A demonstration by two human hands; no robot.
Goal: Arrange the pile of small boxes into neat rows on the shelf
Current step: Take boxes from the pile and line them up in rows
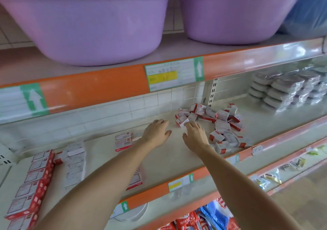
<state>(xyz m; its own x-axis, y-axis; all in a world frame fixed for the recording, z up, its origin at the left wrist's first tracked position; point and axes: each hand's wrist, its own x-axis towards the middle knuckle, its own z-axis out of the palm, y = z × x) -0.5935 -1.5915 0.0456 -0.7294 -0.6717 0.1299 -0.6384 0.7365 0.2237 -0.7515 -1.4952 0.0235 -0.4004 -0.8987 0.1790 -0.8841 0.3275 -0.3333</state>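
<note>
While both arms are stretching over the shelf, the person is working at the fetching step: reaching toward the pile of small boxes, which is lying jumbled on the far right part of the shelf, against the tiled back wall. The right hand is hovering with fingers spread and relaxed, its fingertips just touching or nearly touching the nearest box at the left edge of the heap; it is gripping nothing. The left hand is lying flat and open, palm down, on bare shelf just left of the pile, also holding nothing. Neat rows are already standing on the near left of the shelf, with a few more boxes lined up beside the left wrist, so the job appears partly done and much of the heap is still waiting. Next, the fingers probably need to be closing around one or several boxes at the heap's edge, then carrying them left, label side matching the rows, and setting them flush against the last box.
</note>
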